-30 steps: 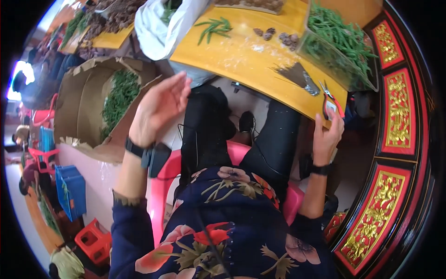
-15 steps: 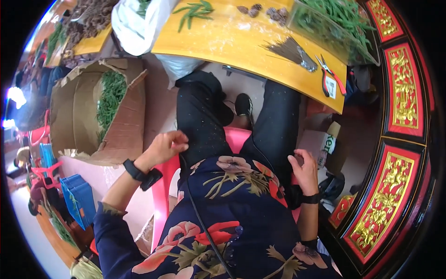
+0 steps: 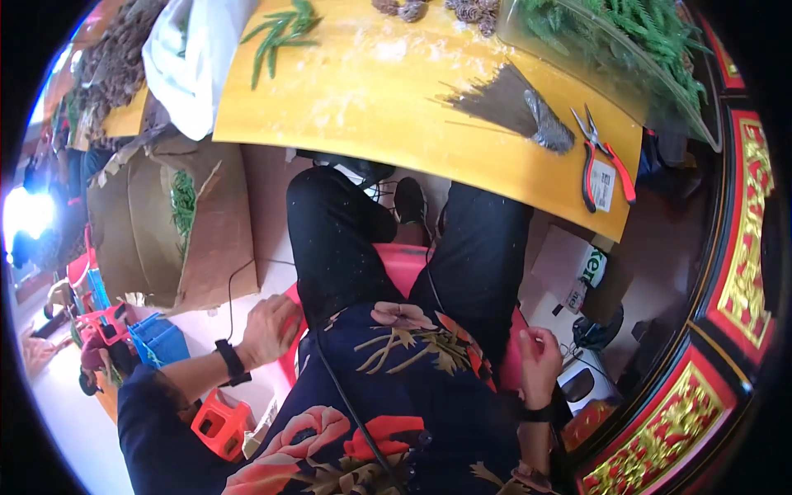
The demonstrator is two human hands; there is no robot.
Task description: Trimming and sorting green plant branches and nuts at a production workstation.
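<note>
Both the left hand (image 3: 266, 333) and right hand (image 3: 540, 368) flank the pink chair (image 3: 399, 262), fingers (image 3: 285, 317) loosely curled.

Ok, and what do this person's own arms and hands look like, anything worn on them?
Both are ungloved: the left hand and the right hand. A black band sits on each wrist, the left band and the right band. The left sleeve is dark navy and stops short of the wrist.

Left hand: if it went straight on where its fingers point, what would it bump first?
Probably the black trouser leg just past the left hand, or the edge of the pink seat beside it; depth is unclear in this view.
</note>
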